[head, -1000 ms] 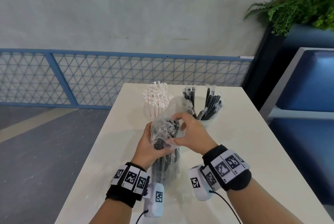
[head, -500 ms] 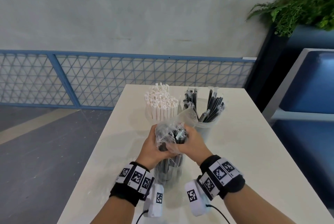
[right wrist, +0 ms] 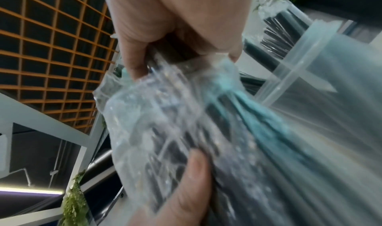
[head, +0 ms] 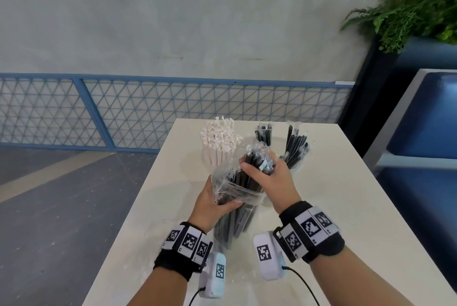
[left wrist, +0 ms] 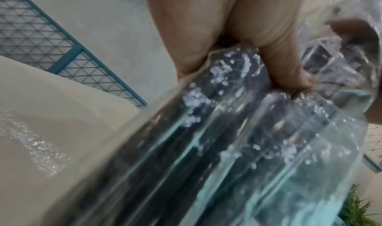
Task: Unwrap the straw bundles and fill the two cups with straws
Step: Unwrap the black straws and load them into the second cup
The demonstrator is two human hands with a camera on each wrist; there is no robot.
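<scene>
Both hands grip one bundle of black straws (head: 241,190) in crinkled clear wrap, held tilted above the near middle of a pale table (head: 333,206). The right hand (head: 268,177) curls its fingers and thumb around the bundle's upper end, where the black straws poke out of the wrap. The left hand (head: 210,203) clasps the bundle lower down, its thumb pressed across the loose clear plastic (head: 223,177) bunched at that point. Beyond the bundle, toward the table's far edge, stand two cups: the left cup (head: 217,155) is packed with white paper-wrapped straws, and the clear cup (head: 295,157) just to its right holds black straws in clear sleeves, leaning outward. Past the table runs a blue mesh railing (head: 148,108), and a green fern (head: 410,6) sits off to the table's far right.
</scene>
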